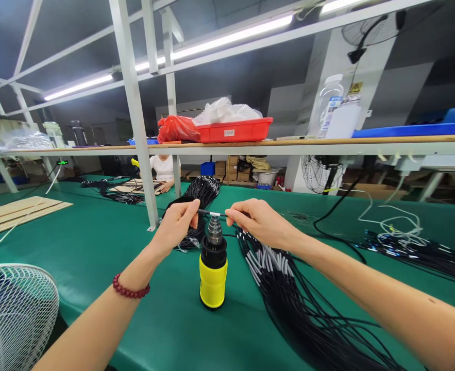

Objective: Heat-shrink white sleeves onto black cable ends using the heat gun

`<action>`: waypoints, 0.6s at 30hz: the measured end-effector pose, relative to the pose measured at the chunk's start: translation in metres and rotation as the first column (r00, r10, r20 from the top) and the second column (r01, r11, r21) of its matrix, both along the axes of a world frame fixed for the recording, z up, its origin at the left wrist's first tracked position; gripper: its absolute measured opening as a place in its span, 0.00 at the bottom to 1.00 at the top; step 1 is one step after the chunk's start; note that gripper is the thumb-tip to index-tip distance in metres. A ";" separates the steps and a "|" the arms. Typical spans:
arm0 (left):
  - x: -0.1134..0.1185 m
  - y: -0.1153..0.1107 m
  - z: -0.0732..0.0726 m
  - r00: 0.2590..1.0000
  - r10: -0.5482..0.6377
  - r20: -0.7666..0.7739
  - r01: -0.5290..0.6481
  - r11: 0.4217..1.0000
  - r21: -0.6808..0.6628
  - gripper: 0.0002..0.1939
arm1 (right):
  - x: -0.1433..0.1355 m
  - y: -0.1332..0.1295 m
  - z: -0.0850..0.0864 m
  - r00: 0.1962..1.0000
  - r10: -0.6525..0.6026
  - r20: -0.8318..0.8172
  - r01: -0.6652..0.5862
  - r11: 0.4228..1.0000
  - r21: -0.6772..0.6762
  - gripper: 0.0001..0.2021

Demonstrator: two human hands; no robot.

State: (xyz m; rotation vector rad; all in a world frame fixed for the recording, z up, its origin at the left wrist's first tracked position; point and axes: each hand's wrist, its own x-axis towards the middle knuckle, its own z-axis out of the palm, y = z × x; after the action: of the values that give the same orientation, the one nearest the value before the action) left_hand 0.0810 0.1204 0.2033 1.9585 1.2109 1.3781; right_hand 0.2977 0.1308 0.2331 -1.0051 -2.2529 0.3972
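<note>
Black cable point(212, 213) with a white sleeve is stretched level just above the nozzle of a yellow heat gun point(213, 268) standing on the green worktop point(96, 247), the left hand point(177, 224) and right hand point(260, 221) each pinching one end.

The white fan point(13, 309) is cut off by the frame's lower-left corner.
</note>
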 end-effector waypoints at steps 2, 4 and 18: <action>0.000 -0.002 -0.002 1.000 0.016 0.014 -0.016 1.000 -0.007 0.31 | 0.000 -0.005 -0.001 1.000 0.015 -0.005 -0.015 1.000 -0.006 0.20; 0.000 -0.005 -0.004 1.000 0.017 0.026 -0.016 1.000 -0.013 0.31 | -0.001 -0.010 -0.002 1.000 0.026 -0.006 -0.026 0.999 -0.019 0.20; 0.006 0.002 0.006 0.999 0.023 -0.034 -0.020 0.996 0.085 0.13 | 0.001 0.011 -0.009 0.990 -0.042 -0.133 0.051 0.996 0.071 0.14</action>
State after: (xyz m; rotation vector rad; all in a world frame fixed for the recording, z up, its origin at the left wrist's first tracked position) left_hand 0.0870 0.1227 0.2092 2.0401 1.2112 1.4334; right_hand 0.2984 0.1422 0.2237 -0.9633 -2.1068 0.3472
